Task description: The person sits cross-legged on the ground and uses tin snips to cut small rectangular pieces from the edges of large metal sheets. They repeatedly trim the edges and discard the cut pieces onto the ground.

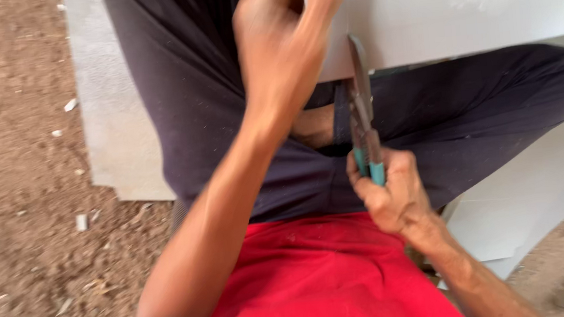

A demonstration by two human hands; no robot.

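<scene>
Tin snips (362,114): we've got them in our right hand (388,193), fist wrapped tight around the teal-sleeved handles low in the frame. Blades point up and meet the bottom edge of the white sheet (459,3), just right of its lower-left corner. Blades look nearly together; motion blur stops us telling how far they bite.

Left hand (279,50) is up top, fingers clamped on that same sheet's left edge, thumb side blurred. So hands are apart, left above, right below, both on the job.

Sheet sits over our lap, across dark trousers (187,85). Red shirt (319,277) below. More white panels (536,190) lie on the right, a grey board (111,112) on the left. Bare dirt ground (20,202) with small scraps.
</scene>
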